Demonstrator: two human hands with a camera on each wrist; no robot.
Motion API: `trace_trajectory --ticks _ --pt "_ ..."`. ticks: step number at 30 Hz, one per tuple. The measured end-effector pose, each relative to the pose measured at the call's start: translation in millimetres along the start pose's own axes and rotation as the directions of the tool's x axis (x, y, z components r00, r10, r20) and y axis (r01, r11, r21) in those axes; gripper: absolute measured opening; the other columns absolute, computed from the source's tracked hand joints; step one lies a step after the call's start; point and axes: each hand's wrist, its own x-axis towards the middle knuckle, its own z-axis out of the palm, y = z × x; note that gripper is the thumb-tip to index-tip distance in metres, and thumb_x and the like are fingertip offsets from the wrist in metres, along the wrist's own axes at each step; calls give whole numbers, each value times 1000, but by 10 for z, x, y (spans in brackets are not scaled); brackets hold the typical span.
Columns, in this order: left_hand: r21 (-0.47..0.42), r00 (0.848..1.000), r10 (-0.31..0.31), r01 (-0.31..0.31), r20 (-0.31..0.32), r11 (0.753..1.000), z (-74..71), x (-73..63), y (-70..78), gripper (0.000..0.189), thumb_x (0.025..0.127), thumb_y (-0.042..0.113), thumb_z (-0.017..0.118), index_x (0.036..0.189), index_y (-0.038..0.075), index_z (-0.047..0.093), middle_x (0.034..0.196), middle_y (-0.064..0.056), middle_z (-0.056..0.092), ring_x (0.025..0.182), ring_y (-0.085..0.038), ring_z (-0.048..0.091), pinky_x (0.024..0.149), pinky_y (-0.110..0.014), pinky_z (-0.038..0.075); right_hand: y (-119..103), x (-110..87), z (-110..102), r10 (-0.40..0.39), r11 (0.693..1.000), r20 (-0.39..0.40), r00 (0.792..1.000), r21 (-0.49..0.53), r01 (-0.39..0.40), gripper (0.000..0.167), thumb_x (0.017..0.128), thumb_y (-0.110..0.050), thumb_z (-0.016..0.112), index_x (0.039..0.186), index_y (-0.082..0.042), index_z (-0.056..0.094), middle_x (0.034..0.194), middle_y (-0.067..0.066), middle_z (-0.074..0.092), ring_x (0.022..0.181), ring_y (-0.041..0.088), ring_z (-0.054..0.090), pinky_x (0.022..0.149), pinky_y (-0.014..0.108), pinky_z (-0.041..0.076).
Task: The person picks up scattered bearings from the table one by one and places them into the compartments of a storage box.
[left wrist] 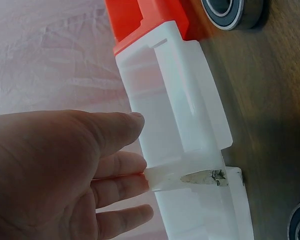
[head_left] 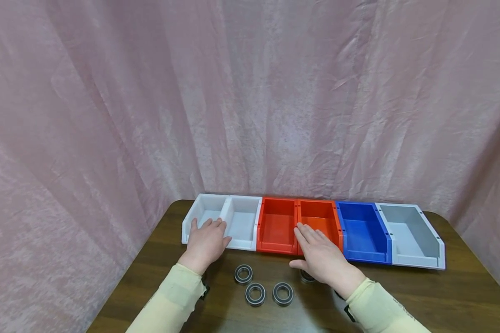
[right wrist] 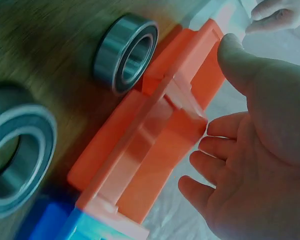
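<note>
My left hand (head_left: 205, 244) reaches over the front of the leftmost white bin (head_left: 186, 231), fingers extended and holding nothing. In the left wrist view its fingertips overlap the divider (left wrist: 190, 178) between the two white compartments. My right hand (head_left: 322, 255) is over the front of the orange-red bin (head_left: 322, 223), palm down, fingers straight and thumb out to the side, with nothing held. Several ball bearings lie on the table in front of the bins: one small bearing (head_left: 237, 275), two more bearings (head_left: 248, 297) in the middle, and one bearing (head_left: 307, 280) partly hidden under my right hand.
The bins stand side by side along the table's back: white ones, a red bin (head_left: 278, 224), the orange-red one, a blue bin (head_left: 362, 233) and a grey-white bin (head_left: 408, 238). A pink curtain (head_left: 250, 101) hangs behind the brown wooden table (head_left: 475, 291).
</note>
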Motion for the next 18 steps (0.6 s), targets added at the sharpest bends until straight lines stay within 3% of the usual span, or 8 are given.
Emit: trace_trajectory --ticks 4,8,13,18 --pt "10 1000 3 -3 -10 1000 23 35 21 47 105 39 77 138 6 73 148 -13 69 141 -39 60 121 -76 31 124 -95 -27 -24 998 -84 996 -67 19 87 98 -46 84 158 8 52 167 28 47 155 48 44 125 63 38" --pt "20 998 39 -38 -56 999 37 49 111 50 103 41 78 139 6 73 148 -12 69 141 -38 61 121 -75 34 255 -223 -70 -2 995 -140 990 -103 -13 87 97 -47 84 157 8 54 165 29 48 155 48 44 125 64 37" --pt "14 984 123 -122 -129 992 -2 84 368 53 101 41 81 141 6 72 146 -11 70 138 -37 64 119 -73 38 385 -329 -121 56 993 -149 987 -94 -71 87 98 -47 83 157 10 52 165 31 47 154 50 44 125 67 36" --pt "43 974 185 -181 -129 982 -14 106 613 56 102 42 79 146 8 70 149 -9 69 138 -35 64 118 -70 41 450 -376 -110 107 987 -144 984 -101 -122 86 98 -46 83 154 12 54 163 34 48 152 53 45 124 69 35"
